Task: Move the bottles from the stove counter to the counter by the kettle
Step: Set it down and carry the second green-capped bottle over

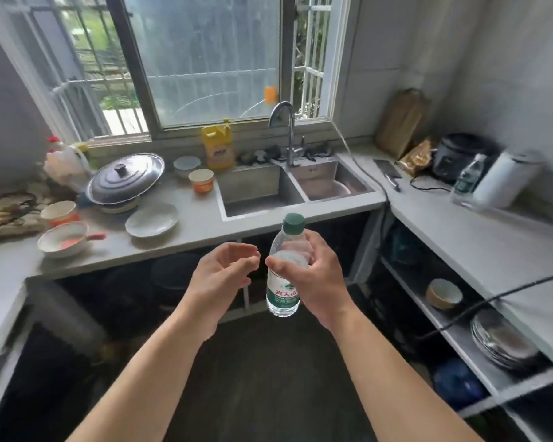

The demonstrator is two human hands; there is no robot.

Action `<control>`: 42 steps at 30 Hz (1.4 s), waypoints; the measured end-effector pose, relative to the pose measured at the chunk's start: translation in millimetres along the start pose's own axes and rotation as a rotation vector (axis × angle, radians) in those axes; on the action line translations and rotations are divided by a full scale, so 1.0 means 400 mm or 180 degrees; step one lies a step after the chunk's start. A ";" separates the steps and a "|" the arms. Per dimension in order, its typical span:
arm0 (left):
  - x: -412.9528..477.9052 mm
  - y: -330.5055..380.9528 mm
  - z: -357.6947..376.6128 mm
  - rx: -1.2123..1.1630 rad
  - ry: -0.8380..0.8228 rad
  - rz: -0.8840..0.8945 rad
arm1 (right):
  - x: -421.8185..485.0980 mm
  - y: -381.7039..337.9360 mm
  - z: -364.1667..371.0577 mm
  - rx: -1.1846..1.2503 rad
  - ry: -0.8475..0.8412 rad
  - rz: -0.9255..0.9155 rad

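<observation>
My right hand (313, 272) grips a clear water bottle (283, 295) with a green cap and a green and white label, held upright in mid-air in front of the sink counter. My left hand (222, 275) hovers just left of the bottle, fingers curled and apart, touching nothing. A second water bottle (468, 177) stands on the right counter (460, 244), right beside the white kettle (508, 180).
A double sink (288, 186) with a tap sits straight ahead. Left of it lie a lidded pan (125, 180), a plate (152, 220), bowls and cups. A rice cooker (460, 154), a knife and a black cord occupy the right counter; dishes fill the shelf below.
</observation>
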State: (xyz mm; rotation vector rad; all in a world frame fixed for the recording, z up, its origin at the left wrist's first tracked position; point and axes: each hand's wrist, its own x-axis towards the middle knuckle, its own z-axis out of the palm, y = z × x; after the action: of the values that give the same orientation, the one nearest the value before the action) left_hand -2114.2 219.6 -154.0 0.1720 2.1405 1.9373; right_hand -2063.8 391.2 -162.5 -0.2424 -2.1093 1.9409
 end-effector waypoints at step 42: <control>0.664 0.115 0.488 0.0136 -0.2059 0.0109 | 0.399 0.068 -0.376 -0.0277 0.2636 0.0095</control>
State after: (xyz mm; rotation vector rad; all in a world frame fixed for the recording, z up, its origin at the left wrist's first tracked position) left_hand -2322.3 479.1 -152.9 0.7347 1.7432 1.5571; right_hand -2171.2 584.1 -166.3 -0.9146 -1.6154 1.3894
